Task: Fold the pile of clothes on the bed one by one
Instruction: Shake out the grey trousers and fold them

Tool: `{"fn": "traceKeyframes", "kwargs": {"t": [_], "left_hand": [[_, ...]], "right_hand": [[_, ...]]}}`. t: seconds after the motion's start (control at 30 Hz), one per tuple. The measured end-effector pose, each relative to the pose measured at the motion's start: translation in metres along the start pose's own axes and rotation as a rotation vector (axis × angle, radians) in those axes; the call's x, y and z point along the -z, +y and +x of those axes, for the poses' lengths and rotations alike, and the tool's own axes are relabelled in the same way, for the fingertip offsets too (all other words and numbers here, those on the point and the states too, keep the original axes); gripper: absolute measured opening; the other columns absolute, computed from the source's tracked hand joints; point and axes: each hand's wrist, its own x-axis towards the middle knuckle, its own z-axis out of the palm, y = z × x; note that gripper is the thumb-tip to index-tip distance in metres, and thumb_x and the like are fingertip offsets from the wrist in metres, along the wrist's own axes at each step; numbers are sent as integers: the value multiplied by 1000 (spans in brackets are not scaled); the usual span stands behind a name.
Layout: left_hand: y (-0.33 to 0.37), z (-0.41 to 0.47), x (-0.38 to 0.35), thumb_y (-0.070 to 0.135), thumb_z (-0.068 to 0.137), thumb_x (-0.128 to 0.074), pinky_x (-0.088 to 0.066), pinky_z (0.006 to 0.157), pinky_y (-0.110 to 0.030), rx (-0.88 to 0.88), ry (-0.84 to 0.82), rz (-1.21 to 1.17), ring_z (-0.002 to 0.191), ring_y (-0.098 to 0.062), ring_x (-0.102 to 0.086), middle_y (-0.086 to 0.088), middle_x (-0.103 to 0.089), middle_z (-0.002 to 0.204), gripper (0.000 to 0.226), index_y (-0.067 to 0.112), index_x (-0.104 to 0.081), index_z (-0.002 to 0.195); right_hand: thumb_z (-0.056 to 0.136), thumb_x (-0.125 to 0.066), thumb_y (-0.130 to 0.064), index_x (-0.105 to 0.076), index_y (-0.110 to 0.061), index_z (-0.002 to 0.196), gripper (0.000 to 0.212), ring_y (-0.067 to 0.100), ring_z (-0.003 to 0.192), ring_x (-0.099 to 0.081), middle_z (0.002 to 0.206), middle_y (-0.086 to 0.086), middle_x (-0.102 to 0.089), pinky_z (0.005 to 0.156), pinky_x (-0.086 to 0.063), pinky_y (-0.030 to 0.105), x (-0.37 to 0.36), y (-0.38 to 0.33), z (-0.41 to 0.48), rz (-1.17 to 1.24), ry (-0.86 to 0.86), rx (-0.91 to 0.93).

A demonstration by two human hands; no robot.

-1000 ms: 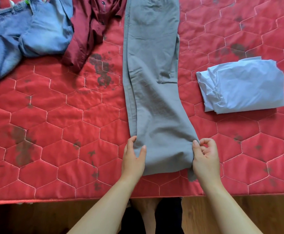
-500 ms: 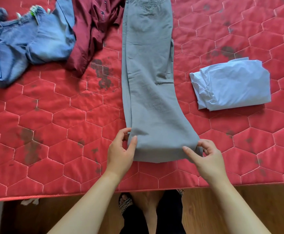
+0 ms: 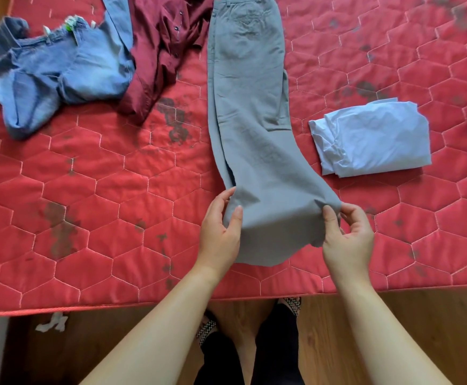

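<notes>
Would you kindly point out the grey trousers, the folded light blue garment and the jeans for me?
grey trousers (image 3: 250, 107): head view, mid-leg fabric.
folded light blue garment (image 3: 379, 137): head view, its top face.
jeans (image 3: 60, 68): head view, middle of the denim.

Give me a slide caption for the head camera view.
Left hand and right hand grip the near end of the grey trousers on the red mattress.

The trousers (image 3: 250, 112) are plain grey, the jeans (image 3: 57, 68) faded blue, the shirt (image 3: 161, 48) maroon, and the folded cloth (image 3: 374, 137) pale blue. The bed (image 3: 87, 195) is red, hexagon-quilted, with dark stains.
</notes>
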Motion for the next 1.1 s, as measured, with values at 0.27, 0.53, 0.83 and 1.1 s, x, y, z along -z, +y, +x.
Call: {"fn": "traceKeyframes", "kwargs": {"t": [0.27, 0.53, 0.83, 1.1], "left_hand": [[19, -6, 24, 24, 89, -56, -36, 96, -9, -143, -94, 70, 117, 10, -42, 26, -46, 119, 47, 30, -43, 133], [-26, -38, 32, 27, 83, -67, -46, 83, -23, 22, 24, 201, 101, -6, -55, 20, -48, 119, 48, 45, -45, 122], [-131, -47, 11, 23, 85, -63, -35, 97, -27, 316, -238, 496, 122, -19, -47, -5, -42, 136, 66, 23, -31, 142], [-163, -33, -1, 23, 85, -62, -44, 87, -28, 295, -167, 475, 98, -13, -55, 1, -54, 110, 46, 20, -45, 128]], "right_hand": [[88, -62, -31, -53, -23, 92, 12, -5, 61, -59, 74, -6, -68, 60, -42, 12, 10, -15, 5, -26, -73, -80], [71, -77, -28, -47, -47, 114, 55, 3, 72, -63, 77, -10, -69, 69, -48, 16, 29, 20, -26, -164, -304, -143], [79, -72, -23, -35, -22, 139, 70, 15, 110, -54, 110, -13, -58, 92, -43, 32, 7, 127, -46, -490, -433, -285], [75, -73, -19, -49, -31, 122, 54, 10, 102, -60, 107, -11, -63, 85, -49, 27, -22, 153, -67, -240, -253, -378]]}}
